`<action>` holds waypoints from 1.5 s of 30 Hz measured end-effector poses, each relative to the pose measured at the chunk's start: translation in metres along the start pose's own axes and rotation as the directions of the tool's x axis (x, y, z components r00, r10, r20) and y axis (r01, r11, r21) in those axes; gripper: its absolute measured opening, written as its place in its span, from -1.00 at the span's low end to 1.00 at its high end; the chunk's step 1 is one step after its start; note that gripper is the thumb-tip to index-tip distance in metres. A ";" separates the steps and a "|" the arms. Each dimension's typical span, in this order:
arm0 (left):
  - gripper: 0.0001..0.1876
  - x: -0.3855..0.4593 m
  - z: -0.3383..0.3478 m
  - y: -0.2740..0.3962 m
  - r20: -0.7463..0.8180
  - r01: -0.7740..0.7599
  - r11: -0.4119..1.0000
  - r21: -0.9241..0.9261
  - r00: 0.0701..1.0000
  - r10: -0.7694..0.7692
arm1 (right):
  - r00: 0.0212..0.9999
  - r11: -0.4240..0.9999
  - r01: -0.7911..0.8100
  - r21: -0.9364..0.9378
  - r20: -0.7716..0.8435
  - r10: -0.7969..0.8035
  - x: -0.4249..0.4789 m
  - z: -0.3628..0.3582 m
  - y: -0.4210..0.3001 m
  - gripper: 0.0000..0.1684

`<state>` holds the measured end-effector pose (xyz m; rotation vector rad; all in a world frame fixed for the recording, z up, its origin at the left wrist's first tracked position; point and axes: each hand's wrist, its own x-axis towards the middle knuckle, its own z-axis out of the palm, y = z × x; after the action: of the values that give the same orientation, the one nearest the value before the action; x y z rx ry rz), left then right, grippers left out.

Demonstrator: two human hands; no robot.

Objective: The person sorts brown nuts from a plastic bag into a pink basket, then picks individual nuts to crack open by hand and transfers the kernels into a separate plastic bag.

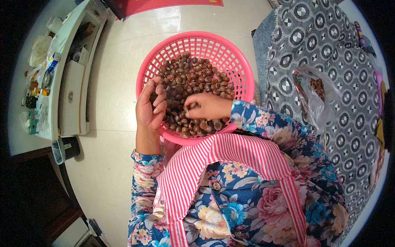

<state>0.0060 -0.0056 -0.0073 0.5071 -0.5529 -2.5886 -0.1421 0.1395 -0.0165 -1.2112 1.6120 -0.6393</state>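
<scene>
A round pink plastic basket [248,77] with slotted walls holds a heap of brown chestnuts [191,77] in front of me. My left hand [151,105] is raised over the basket's left side, palm turned inward and fingers loosely curled; I cannot tell whether anything rests in it. Over the middle of the heap, my right hand [205,106] reaches in from the right with bent fingers, and a chestnut seems to be between its fingertips, slightly blurred. The basket's near rim lies against a red-and-white striped apron [247,148].
On the right, a patterned cover [348,148] bears an opened plastic bag [324,105] with brown pieces inside. A white cabinet [72,95] stands at the left with small items on top, a dark bin [66,149] beside its near end. A red mat [169,5] lies beyond the basket.
</scene>
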 end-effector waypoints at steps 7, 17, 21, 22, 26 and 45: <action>-0.78 0.001 -0.001 -0.001 0.000 -0.005 1.000 0.002 1.000 0.005 | 0.953 0.177 -0.293 0.940 0.274 0.127 0.001 -0.030 0.005 -0.64; -0.78 0.000 0.002 0.000 -0.029 -0.004 1.000 -0.030 1.000 0.003 | 0.992 -0.169 -0.121 0.978 0.127 0.023 -0.020 -0.033 -0.006 -0.44; -0.78 0.001 -0.002 0.000 -0.016 -0.001 0.999 -0.040 1.000 0.000 | 0.994 -0.201 -0.088 0.976 0.099 0.047 -0.026 -0.035 0.002 -0.46; -0.78 0.001 -0.004 0.000 -0.029 -0.002 0.999 -0.035 1.000 0.001 | 0.995 -0.234 -0.093 0.968 0.101 0.024 -0.027 -0.035 0.004 -0.47; -0.78 0.003 -0.008 0.000 -0.006 0.019 0.997 -0.074 1.000 -0.019 | 0.996 -0.247 -0.082 0.966 0.087 0.011 -0.031 -0.036 0.007 -0.50; -0.75 0.001 -0.007 0.001 0.007 0.023 0.996 -0.088 1.000 -0.022 | 0.428 -0.215 0.899 0.382 -0.662 0.615 -0.294 -0.180 0.169 -0.62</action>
<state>0.0081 -0.0091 -0.0128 0.4789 -0.4348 -2.6232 -0.3691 0.4465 0.0246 0.5361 0.5724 -2.6653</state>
